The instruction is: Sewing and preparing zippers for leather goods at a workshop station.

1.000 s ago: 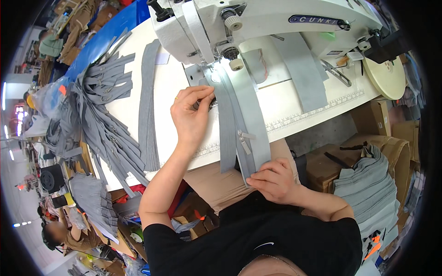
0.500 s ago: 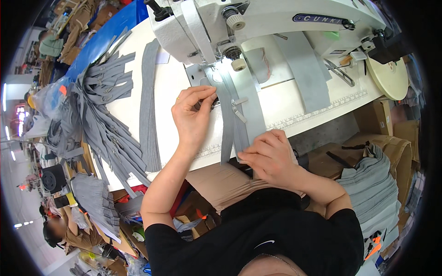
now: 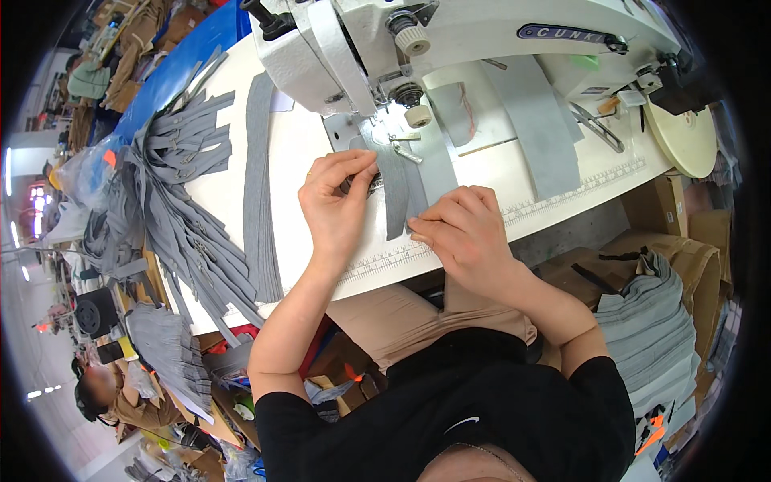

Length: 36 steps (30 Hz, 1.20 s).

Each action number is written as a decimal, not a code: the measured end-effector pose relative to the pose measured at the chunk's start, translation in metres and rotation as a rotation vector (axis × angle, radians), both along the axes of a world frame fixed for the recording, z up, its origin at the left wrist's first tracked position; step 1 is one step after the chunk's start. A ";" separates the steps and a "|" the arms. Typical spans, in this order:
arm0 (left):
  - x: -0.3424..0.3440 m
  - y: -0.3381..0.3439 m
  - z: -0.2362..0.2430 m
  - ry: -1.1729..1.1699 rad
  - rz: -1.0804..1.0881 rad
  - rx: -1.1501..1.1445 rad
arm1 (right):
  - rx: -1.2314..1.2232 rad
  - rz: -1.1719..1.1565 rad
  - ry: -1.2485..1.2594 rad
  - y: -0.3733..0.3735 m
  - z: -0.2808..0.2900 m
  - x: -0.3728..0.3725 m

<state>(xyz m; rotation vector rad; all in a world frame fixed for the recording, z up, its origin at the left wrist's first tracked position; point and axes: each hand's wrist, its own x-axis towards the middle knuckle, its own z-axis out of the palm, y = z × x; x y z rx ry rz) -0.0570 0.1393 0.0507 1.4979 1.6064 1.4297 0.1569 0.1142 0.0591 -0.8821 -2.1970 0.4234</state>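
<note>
A grey zipper [image 3: 395, 197] runs under the needle area of a white sewing machine [image 3: 341, 60], alongside a wider pale grey fabric strip [image 3: 438, 165]. Its metal zipper pull [image 3: 407, 153] lies close in front of the lit presser foot. My left hand [image 3: 340, 201] is closed in a pinch at the zipper's left edge, thumb against forefinger. Nearer to me, my right hand [image 3: 467, 237] pinches the near end of the zipper beside the fabric strip. The fingers partly hide that end.
Bundled grey zippers [image 3: 189, 201] spread over the table's left side, beside a stack of long grey strips [image 3: 259, 193]. To the right lie another grey fabric piece [image 3: 534, 128], scissors [image 3: 598, 128] and a ruler [image 3: 578, 189] along the table edge. Grey pieces [image 3: 650, 329] hang by cardboard boxes.
The zipper and its pull have slid away from me toward the presser foot. My right hand has moved forward with the near end; my left hand has barely shifted.
</note>
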 end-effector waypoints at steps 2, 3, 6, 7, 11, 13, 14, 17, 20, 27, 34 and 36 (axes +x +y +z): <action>0.000 0.000 -0.001 0.022 -0.003 0.027 | -0.003 -0.008 0.009 0.002 -0.001 -0.001; 0.001 0.000 -0.001 0.014 -0.009 0.027 | 0.001 -0.011 0.006 0.003 -0.002 -0.001; 0.000 0.000 0.002 0.037 -0.022 0.015 | -0.003 -0.009 0.001 0.006 -0.002 -0.002; 0.000 0.000 0.002 0.068 -0.031 0.007 | -0.007 -0.007 -0.001 0.007 -0.001 -0.001; 0.002 0.002 0.001 0.037 -0.030 -0.001 | -0.006 -0.006 -0.003 0.012 -0.001 -0.003; 0.002 0.001 0.003 0.063 -0.032 -0.014 | 0.016 -0.030 -0.036 0.015 0.001 -0.004; 0.001 0.001 0.003 0.063 -0.032 -0.015 | 0.015 -0.030 -0.036 0.016 0.000 -0.005; 0.000 0.001 0.000 0.114 -0.039 0.020 | 0.011 -0.029 -0.022 0.018 -0.001 -0.007; 0.004 0.000 0.006 0.006 -0.066 -0.015 | 0.007 -0.029 -0.042 0.019 0.001 -0.006; 0.004 0.000 0.009 0.421 -0.192 0.081 | 0.052 -0.114 -0.123 0.069 0.019 -0.005; 0.003 0.000 0.009 0.477 -0.224 0.079 | 0.390 0.072 -0.510 0.106 0.018 -0.011; 0.003 -0.001 0.009 0.505 -0.232 0.076 | 0.527 0.073 -0.622 0.105 0.017 -0.013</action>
